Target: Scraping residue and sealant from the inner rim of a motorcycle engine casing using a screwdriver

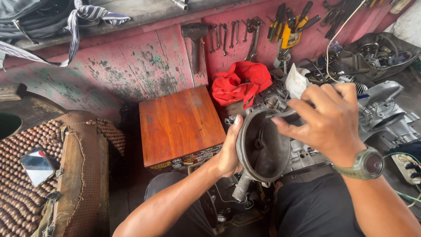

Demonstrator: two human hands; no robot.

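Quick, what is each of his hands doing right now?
Left hand: closed on the rim of the grey metal engine cover, holding it.
Right hand: fingers bent at the cover's top edge, gripping something I cannot make out.

A dull grey cast-metal engine cover [263,149], matt and grimy inside, was observed. The wooden box [180,123] was found smooth with a semi-gloss reddish finish. Flaking, worn pink paint was recorded on the wooden wall [131,66]. A red cloth [241,83] and bare steel wrenches [223,37] were noted.
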